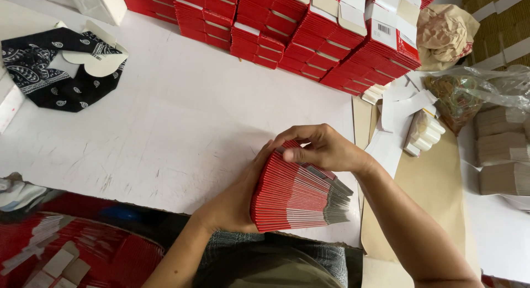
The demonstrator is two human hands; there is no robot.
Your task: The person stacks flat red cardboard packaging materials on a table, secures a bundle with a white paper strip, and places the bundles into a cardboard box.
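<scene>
I hold a thick fanned stack of flat red cartons (295, 197) on edge at the near side of the white table (182, 128). My left hand (234, 202) cups the stack's left side from beneath. My right hand (320, 150) grips its top, fingers curled over the upper cartons and thumb pressed along the front. The cartons' grey inner edges splay out to the right.
Bundled piles of the same red cartons (309, 34) line the table's far edge. A black patterned bandana (49, 72) lies at left. Right of me are brown paper (436, 183), white card strips (422, 133), a clear bag of rubber bands (458, 97) and grey card stacks (502, 155). More red cartons (83, 255) sit at lower left.
</scene>
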